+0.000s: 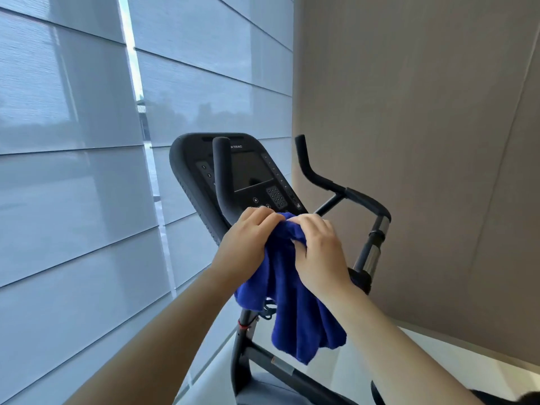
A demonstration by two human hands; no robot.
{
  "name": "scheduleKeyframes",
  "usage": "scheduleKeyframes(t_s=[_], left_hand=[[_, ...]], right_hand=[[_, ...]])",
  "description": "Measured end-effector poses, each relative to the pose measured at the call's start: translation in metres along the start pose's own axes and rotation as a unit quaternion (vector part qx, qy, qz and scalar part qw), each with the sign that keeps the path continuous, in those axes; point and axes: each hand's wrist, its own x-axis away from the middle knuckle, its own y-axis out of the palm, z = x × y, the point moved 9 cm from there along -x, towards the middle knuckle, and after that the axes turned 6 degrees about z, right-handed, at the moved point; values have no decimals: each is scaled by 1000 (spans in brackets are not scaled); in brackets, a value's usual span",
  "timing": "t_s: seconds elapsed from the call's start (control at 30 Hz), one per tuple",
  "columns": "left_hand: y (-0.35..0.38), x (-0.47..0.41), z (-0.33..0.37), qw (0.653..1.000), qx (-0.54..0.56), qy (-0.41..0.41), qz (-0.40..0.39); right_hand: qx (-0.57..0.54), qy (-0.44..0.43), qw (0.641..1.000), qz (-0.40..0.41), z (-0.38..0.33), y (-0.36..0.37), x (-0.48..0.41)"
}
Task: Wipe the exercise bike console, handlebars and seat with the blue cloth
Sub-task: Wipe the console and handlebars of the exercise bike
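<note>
**Blue cloth (295, 311) bunched under console (187, 159): snag and keypad risks**

You had both hands on the cloth. Your left hand (248, 238) gripped its top edge with curled fingers, knuckles just below the console. Your right hand (318, 252) pinched the bunch beside it. The cloth sat between your hands at the foot of the left bar (220, 176), and most of it hung loose in front of the post (242, 346).

Risks, as judged:

1. The keypad (276, 197) lay just above your knuckles. A firm upward pass could have pressed keys and changed a setting.
2. The cloth was wadded, so little of it would have met the screen (251, 171). Streaks or missed patches were likely unless you spread it flat.
3. The hanging tail could have caught on the post or dragged off the left bar if one hand let go.
4. The right bar (321, 182) stood well apart and was easy to skip.
5. The seat was not clearly in view. A dark shape at the lower right edge might have been it, but you could not tell.
</note>
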Motion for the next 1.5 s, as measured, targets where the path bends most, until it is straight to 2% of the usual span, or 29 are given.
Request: scheduleKeyframes(t_s=[0.17,0.23,0.3,0.37,0.6,0.73,0.87,0.93,1.03,1.17,1.23,1.3,1.37,1.5], left_hand=[[-10,-21,-53,999,-23,26,6],[-5,-28,-78,999,-35,25,-10],[15,-25,-95,995,-51,52,-66],[37,-12,-103,986,-67,94,-117],[36,0,-105,983,-22,162,-78],[43,-4,-110,977,-27,190,-93],[61,-9,-119,963,-54,213,-159],[58,-9,-116,964,-68,214,-145],[39,-4,-107,976,-70,201,-52],[25,12,-100,983,32,173,59],[27,17,-99,983,69,159,64],[27,16,-98,980,83,171,56],[28,6,-99,981,81,176,29],[29,-6,-100,979,68,190,-27]], right_hand=[[23,-7,999,45,-26,31,-44],[63,16,997,31,-31,55,-57],[134,54,989,-21,-29,86,-60],[198,54,978,-42,-28,105,-55],[271,-8,963,-14,-35,108,-37],[270,-11,962,-31,-37,111,-34],[178,62,974,-127,-20,112,-42],[191,96,966,-146,-15,112,-41],[244,108,956,-121,-19,112,-35],[362,65,930,9,-42,103,-14],[371,44,924,84,-52,100,-2],[372,53,922,95,-52,102,0],[364,66,926,69,-47,103,-11],[274,75,959,-20,-29,103,-28]])
